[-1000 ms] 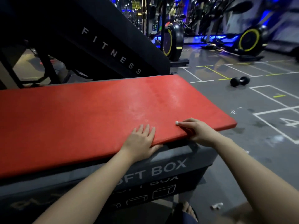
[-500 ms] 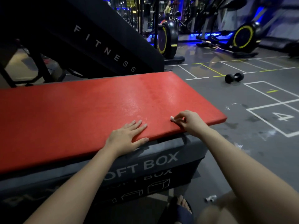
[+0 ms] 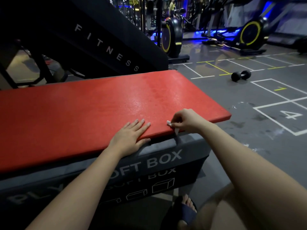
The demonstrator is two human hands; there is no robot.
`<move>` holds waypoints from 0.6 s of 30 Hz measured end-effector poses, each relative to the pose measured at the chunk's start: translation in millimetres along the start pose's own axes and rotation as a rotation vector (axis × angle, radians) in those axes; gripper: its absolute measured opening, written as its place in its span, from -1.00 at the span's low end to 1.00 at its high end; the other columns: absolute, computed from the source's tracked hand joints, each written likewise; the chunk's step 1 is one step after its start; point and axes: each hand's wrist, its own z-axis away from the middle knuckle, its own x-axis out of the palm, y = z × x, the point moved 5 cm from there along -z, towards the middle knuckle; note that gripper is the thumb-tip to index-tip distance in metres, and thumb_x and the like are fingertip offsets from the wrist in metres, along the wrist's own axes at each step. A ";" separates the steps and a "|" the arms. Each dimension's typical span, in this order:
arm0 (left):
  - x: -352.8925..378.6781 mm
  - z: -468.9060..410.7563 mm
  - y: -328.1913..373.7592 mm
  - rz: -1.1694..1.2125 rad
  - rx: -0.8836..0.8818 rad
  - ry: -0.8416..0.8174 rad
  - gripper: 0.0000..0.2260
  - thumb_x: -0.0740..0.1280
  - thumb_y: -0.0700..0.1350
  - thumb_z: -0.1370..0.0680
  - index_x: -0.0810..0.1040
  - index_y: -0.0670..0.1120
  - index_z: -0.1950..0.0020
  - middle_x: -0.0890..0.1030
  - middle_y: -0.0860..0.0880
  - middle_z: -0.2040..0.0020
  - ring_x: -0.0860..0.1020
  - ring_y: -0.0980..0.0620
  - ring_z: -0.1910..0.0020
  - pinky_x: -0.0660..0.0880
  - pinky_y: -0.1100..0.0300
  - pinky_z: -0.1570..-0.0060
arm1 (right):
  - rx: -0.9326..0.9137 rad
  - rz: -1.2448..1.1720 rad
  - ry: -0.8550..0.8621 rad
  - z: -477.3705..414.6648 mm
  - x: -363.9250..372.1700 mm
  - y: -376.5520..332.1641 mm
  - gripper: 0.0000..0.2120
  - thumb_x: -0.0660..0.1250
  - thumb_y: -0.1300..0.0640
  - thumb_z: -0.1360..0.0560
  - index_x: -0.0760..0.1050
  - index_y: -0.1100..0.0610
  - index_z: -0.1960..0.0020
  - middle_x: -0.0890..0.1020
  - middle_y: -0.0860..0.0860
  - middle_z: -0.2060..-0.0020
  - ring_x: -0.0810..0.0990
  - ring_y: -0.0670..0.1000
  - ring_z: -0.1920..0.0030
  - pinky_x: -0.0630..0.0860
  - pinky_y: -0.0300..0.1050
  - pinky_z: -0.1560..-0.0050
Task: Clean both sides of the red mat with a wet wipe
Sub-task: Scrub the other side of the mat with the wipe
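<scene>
The red mat [image 3: 86, 113] lies flat on top of a grey soft box [image 3: 166, 160], its right end overhanging the box. My left hand [image 3: 129, 135] rests palm down with straight fingers on the mat's near edge. Just to its right, my right hand [image 3: 186, 121] pinches a small white wet wipe [image 3: 169, 123] against the same near edge, fingers curled round it. A strip of the wipe hangs below the mat's edge. A damp sheen shows on the mat's right part.
A slanted black machine panel marked FITNESS [image 3: 106, 47] stands behind the mat. A black dumbbell [image 3: 240, 75] lies on the grey floor with white markings to the right. Exercise bikes [image 3: 171, 37] stand further back. My sandalled foot [image 3: 184, 211] is below the box.
My right hand has lifted from gripping the mat's edge to pinching the wipe on top of it, more wipe showing. My left hand has spread flatter and stayed on the near edge.
</scene>
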 end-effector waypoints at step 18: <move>-6.7 21.9 29.4 -0.166 0.219 0.185 -0.55 0.25 -0.08 -0.66 0.36 -0.15 -0.54 0.49 -0.17 -0.45 0.51 -0.27 -0.37 0.55 -0.20 -0.23 | 0.077 0.094 -0.314 18.1 -6.6 -20.8 -0.92 0.53 0.02 -0.38 0.63 -0.07 0.20 0.65 -0.15 0.28 0.61 -0.13 0.22 0.46 -0.16 0.25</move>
